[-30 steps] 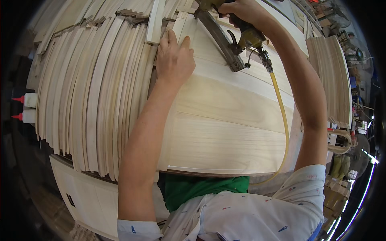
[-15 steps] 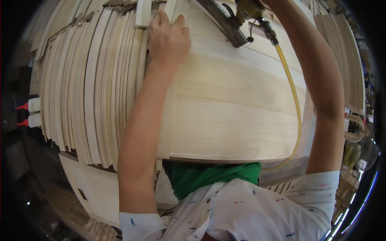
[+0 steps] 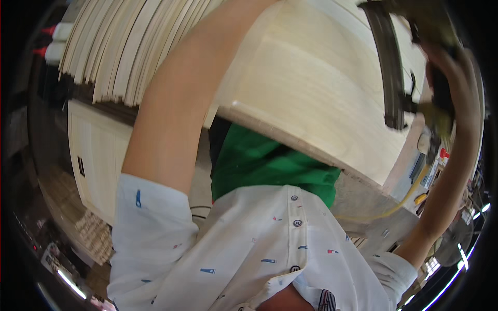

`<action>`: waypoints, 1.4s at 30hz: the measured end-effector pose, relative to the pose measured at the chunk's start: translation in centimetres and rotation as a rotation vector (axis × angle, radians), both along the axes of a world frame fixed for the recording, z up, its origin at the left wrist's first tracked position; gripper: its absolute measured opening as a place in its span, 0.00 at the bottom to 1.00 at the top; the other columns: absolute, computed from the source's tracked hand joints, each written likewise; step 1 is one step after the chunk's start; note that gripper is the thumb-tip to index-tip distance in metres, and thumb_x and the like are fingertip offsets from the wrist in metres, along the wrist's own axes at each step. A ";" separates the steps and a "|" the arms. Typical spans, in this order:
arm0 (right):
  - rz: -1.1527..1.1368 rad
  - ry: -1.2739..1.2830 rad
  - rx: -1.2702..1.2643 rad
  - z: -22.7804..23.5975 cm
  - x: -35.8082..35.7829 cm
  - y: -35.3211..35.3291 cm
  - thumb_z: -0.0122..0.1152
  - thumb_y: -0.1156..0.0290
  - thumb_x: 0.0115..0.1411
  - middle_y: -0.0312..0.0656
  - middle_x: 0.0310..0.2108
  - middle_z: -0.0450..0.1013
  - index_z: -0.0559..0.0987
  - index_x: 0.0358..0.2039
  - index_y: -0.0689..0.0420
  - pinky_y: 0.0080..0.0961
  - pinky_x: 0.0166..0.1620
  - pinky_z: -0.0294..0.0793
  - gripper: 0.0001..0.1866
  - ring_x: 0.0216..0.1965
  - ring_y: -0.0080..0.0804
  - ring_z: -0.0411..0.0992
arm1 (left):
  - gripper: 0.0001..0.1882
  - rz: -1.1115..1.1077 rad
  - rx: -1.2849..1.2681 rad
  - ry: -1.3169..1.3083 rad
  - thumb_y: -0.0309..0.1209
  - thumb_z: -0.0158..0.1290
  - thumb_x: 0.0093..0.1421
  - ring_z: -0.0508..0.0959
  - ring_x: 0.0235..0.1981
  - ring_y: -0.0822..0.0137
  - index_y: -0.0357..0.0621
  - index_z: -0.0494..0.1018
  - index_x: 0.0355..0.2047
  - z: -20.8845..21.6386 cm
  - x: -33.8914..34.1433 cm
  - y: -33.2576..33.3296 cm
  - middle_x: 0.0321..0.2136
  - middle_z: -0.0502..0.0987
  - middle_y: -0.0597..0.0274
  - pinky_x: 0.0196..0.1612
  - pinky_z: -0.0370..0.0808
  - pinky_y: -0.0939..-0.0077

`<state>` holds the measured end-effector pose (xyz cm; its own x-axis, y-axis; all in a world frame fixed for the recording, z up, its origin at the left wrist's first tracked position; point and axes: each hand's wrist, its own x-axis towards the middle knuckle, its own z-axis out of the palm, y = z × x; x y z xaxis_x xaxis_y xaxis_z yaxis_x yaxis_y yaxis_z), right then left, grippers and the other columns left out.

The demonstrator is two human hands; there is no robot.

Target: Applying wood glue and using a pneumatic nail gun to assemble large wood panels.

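My right hand (image 3: pixel 452 70) is wrapped round the handle of a pneumatic nail gun (image 3: pixel 390 67) at the upper right. The tool's long dark magazine hangs over the right part of a pale wooden panel (image 3: pixel 306 72), and the picture is smeared there by motion. A yellow air hose (image 3: pixel 415 189) runs from the tool down past the panel's right corner. My left forearm (image 3: pixel 181 88) reaches up across the panel's left side to the top edge, where my left hand is out of the picture.
A row of thin wooden strips (image 3: pixel 129 46) stands at the upper left, beside two white bottles (image 3: pixel 54 53) with red tips. A pale board with a dark slot (image 3: pixel 96 150) lies below them. Small tools and a yellow item (image 3: pixel 420 198) sit right of the panel.
My right hand has carried the nail gun right and toward me. The view has shifted, so the panel looks turned and my left hand has left the picture at the top.
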<state>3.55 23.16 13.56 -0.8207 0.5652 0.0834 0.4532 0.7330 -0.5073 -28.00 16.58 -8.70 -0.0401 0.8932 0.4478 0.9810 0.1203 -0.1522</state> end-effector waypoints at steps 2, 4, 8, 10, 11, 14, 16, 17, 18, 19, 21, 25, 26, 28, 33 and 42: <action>-0.070 -0.128 -0.158 -0.5 1.6 -3.9 0.59 0.64 0.59 0.34 0.17 0.65 0.76 0.35 0.61 0.20 0.23 0.60 0.12 0.17 0.19 0.62 | 0.17 0.069 0.197 -0.148 0.39 0.51 0.59 0.67 0.54 0.39 0.41 0.77 0.43 -2.3 0.6 -1.9 0.44 0.74 0.41 0.60 0.60 0.44; -0.158 -0.081 -0.327 -1.8 4.1 -7.0 0.61 0.65 0.58 0.35 0.19 0.68 0.75 0.37 0.63 0.20 0.23 0.62 0.13 0.18 0.20 0.64 | 0.17 0.126 0.420 -0.274 0.40 0.50 0.61 0.66 0.55 0.40 0.41 0.77 0.44 -2.1 0.7 -4.8 0.44 0.74 0.41 0.61 0.59 0.45; -0.299 -0.013 -0.484 -2.5 7.8 -11.0 0.65 0.72 0.55 0.37 0.21 0.71 0.74 0.36 0.66 0.19 0.24 0.67 0.13 0.19 0.21 0.68 | 0.19 -0.118 0.037 -0.314 0.39 0.51 0.61 0.65 0.57 0.42 0.38 0.75 0.46 -0.4 2.7 -12.5 0.49 0.72 0.39 0.62 0.58 0.50; -0.284 -0.062 -0.529 -2.8 8.6 -11.9 0.64 0.73 0.54 0.37 0.20 0.71 0.75 0.34 0.66 0.18 0.23 0.67 0.11 0.19 0.21 0.69 | 0.18 -0.197 0.117 -0.330 0.38 0.51 0.61 0.65 0.56 0.42 0.37 0.75 0.45 0.1 3.8 -15.4 0.49 0.72 0.39 0.62 0.59 0.52; -0.283 -0.061 -0.549 -3.1 8.6 -12.5 0.64 0.73 0.54 0.37 0.19 0.71 0.75 0.34 0.66 0.19 0.23 0.67 0.11 0.19 0.21 0.69 | 0.16 -0.195 0.092 -0.329 0.36 0.52 0.60 0.67 0.53 0.44 0.37 0.75 0.42 0.7 4.5 -16.5 0.46 0.73 0.42 0.60 0.62 0.53; -0.317 -0.103 -0.533 -3.9 8.8 -13.4 0.64 0.73 0.53 0.37 0.19 0.71 0.73 0.34 0.66 0.19 0.23 0.67 0.12 0.19 0.20 0.69 | 0.15 -0.166 0.035 -0.313 0.35 0.52 0.60 0.67 0.55 0.45 0.40 0.77 0.43 0.7 4.7 -16.5 0.50 0.71 0.45 0.59 0.64 0.56; -0.323 -0.089 -0.540 -3.7 8.8 -14.2 0.64 0.73 0.53 0.36 0.19 0.71 0.73 0.34 0.66 0.19 0.23 0.67 0.12 0.19 0.19 0.68 | 0.17 -0.118 -0.018 -0.306 0.37 0.50 0.62 0.65 0.59 0.45 0.43 0.78 0.47 0.3 5.0 -16.5 0.57 0.69 0.46 0.61 0.64 0.57; -0.340 -0.076 -0.535 -3.7 8.9 -14.4 0.64 0.73 0.53 0.36 0.19 0.71 0.73 0.34 0.66 0.19 0.23 0.67 0.12 0.19 0.19 0.68 | 0.16 -0.111 -0.001 -0.305 0.36 0.50 0.63 0.65 0.60 0.46 0.42 0.78 0.46 0.1 5.2 -16.6 0.56 0.70 0.48 0.61 0.63 0.58; -0.338 -0.064 -0.535 -3.7 9.1 -14.6 0.64 0.73 0.53 0.36 0.19 0.71 0.73 0.34 0.66 0.19 0.23 0.67 0.13 0.19 0.19 0.68 | 0.15 -0.101 0.014 -0.304 0.35 0.50 0.64 0.65 0.60 0.48 0.42 0.78 0.46 0.1 5.2 -16.7 0.56 0.70 0.50 0.61 0.63 0.58; -0.334 -0.054 -0.537 -3.7 9.2 -14.7 0.64 0.73 0.53 0.35 0.19 0.71 0.73 0.35 0.67 0.19 0.23 0.67 0.13 0.19 0.18 0.68 | 0.15 -0.115 0.015 -0.298 0.35 0.50 0.64 0.65 0.60 0.48 0.42 0.78 0.46 0.1 5.2 -16.8 0.56 0.70 0.50 0.61 0.63 0.58; -0.348 -0.058 -0.530 -3.8 9.6 -14.7 0.64 0.73 0.53 0.35 0.20 0.71 0.73 0.35 0.67 0.18 0.23 0.67 0.13 0.19 0.18 0.68 | 0.14 -0.125 0.003 -0.321 0.34 0.50 0.64 0.65 0.60 0.48 0.42 0.78 0.45 0.1 5.2 -16.9 0.56 0.71 0.50 0.61 0.63 0.58; -0.363 -0.060 -0.527 -4.0 9.9 -14.7 0.64 0.73 0.52 0.35 0.20 0.71 0.73 0.36 0.67 0.18 0.23 0.67 0.14 0.19 0.18 0.68 | 0.14 -0.119 0.015 -0.308 0.33 0.51 0.63 0.66 0.60 0.49 0.41 0.78 0.45 -0.1 5.5 -17.6 0.55 0.72 0.51 0.61 0.63 0.58; -0.362 -0.066 -0.532 -4.1 9.8 -14.8 0.64 0.73 0.52 0.35 0.20 0.71 0.73 0.36 0.67 0.18 0.23 0.67 0.14 0.19 0.18 0.68 | 0.13 -0.129 0.036 -0.305 0.32 0.52 0.62 0.66 0.59 0.50 0.41 0.78 0.44 -0.2 5.5 -17.9 0.55 0.72 0.51 0.60 0.64 0.59; -0.408 -0.038 -0.553 -3.9 9.5 -15.1 0.65 0.74 0.52 0.35 0.20 0.70 0.73 0.35 0.66 0.18 0.24 0.67 0.13 0.19 0.19 0.68 | 0.13 -0.137 0.050 -0.307 0.32 0.52 0.62 0.67 0.59 0.50 0.40 0.78 0.43 -0.3 5.4 -18.2 0.54 0.73 0.51 0.60 0.64 0.59; -0.415 -0.028 -0.571 -4.7 10.4 -14.7 0.65 0.74 0.52 0.36 0.20 0.71 0.73 0.34 0.66 0.18 0.24 0.67 0.12 0.20 0.19 0.68 | 0.15 -0.186 -0.022 -0.491 0.35 0.53 0.60 0.70 0.56 0.48 0.37 0.77 0.43 0.8 4.8 -17.3 0.55 0.71 0.47 0.59 0.66 0.59; -0.361 -0.010 -0.581 -4.9 9.9 -14.5 0.65 0.73 0.53 0.38 0.21 0.72 0.75 0.36 0.67 0.18 0.24 0.67 0.13 0.20 0.20 0.69 | 0.07 -0.142 0.121 -0.634 0.29 0.53 0.55 0.72 0.40 0.53 0.38 0.72 0.28 1.1 4.8 -15.9 0.35 0.71 0.53 0.46 0.68 0.60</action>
